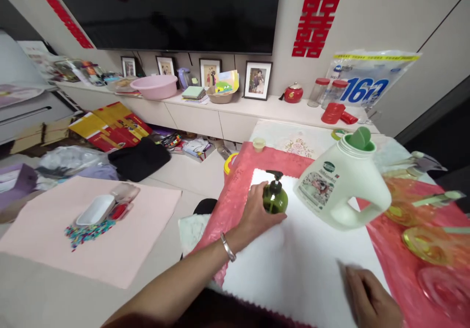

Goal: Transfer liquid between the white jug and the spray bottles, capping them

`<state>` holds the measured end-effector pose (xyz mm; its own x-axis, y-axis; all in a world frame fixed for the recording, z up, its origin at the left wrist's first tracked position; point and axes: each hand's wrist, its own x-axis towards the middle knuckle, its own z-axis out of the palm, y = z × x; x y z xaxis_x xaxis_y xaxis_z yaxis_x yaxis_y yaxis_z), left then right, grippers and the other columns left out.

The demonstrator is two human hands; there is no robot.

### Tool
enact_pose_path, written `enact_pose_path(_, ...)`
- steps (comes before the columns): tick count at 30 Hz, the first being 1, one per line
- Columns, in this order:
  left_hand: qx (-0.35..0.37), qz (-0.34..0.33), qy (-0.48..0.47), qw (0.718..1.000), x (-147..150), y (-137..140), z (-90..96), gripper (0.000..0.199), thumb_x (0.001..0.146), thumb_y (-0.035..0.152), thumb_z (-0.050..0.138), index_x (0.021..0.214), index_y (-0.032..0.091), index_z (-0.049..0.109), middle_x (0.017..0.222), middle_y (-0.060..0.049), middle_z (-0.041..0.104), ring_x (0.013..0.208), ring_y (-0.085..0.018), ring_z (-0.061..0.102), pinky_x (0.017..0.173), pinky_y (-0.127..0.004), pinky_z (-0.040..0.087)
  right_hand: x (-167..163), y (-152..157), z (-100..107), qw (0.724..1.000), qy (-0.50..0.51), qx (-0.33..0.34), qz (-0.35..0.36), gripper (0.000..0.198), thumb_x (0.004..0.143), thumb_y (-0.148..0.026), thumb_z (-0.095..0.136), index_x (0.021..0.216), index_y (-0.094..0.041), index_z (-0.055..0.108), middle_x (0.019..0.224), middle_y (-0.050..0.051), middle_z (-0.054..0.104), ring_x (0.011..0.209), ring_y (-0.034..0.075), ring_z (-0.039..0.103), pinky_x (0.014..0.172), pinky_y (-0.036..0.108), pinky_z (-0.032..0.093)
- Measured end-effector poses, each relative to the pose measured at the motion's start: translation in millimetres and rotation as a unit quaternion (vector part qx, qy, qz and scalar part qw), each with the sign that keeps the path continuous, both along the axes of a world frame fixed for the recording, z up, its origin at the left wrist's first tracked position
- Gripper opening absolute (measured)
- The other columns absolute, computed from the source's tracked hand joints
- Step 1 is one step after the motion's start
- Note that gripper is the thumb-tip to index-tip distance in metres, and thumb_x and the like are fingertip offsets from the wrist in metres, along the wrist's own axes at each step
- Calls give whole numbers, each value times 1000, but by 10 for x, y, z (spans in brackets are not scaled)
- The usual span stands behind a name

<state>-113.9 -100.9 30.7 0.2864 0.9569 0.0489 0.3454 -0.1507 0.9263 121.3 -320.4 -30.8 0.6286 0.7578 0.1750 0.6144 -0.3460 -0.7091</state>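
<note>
My left hand, with a silver bracelet on its wrist, is wrapped round a green pump bottle with a black pump head. The bottle stands upright on a white sheet with a scalloped edge. Just right of it is a large pale green detergent jug, its handle facing right and a green cap seated in its mouth. My right hand rests near the sheet's lower right edge, loosely curled, with nothing visible in it.
A red cloth lies under the sheet. Yellow and pink transparent dishes crowd the right side. A small cup stands at the far edge. On the floor, a pink mat holds colourful pieces and a white tray.
</note>
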Motion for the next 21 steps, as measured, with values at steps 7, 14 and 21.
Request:
enact_pose_path(7,59,-27,-59,996,-81,-460,-409,99,56,32,95,140,25,45,137,-13,51,133,-37,53,118,-58,43,42,132,116,999,5,7,51,51,84,-66,64,83,-16,75,81,5,70,67,16,64,58,22,48)
enact_pose_path(14,63,-40,-82,994,-31,-436,-597,106,58,43,96,146,24,39,146,-15,52,138,-37,52,120,-57,43,-654,608,533,988,17,91,121,42,91,-59,68,108,-21,73,108,3,67,87,14,65,76,25,56)
enact_pose_path(21,101,-28,-85,991,-6,-464,-606,97,65,43,90,144,18,40,141,-18,58,132,-37,58,113,-57,49,-1171,1196,755,976,21,152,155,66,85,-49,73,142,-20,59,114,6,63,105,19,62,88,34,58)
